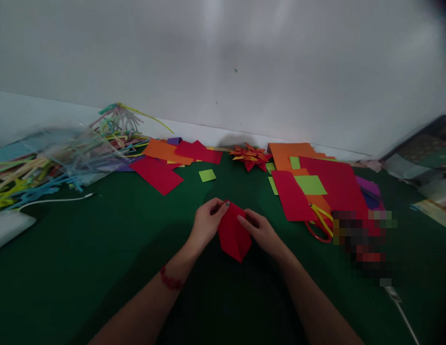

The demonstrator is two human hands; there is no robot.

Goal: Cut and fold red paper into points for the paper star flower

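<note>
A red sheet of paper, partly folded, is held between my two hands over the middle of the green table. My left hand pinches its upper left corner, thumb on top. On the right edge, my right hand grips the paper with the thumb lying over its face. A crease runs down to the pointed lower end. The fingers behind the paper are hidden.
Beyond my hands stands a red and orange paper flower. Coloured sheets and yellow-handled scissors lie to the right. Red and orange papers, a light green square and bagged coloured strips lie leftward.
</note>
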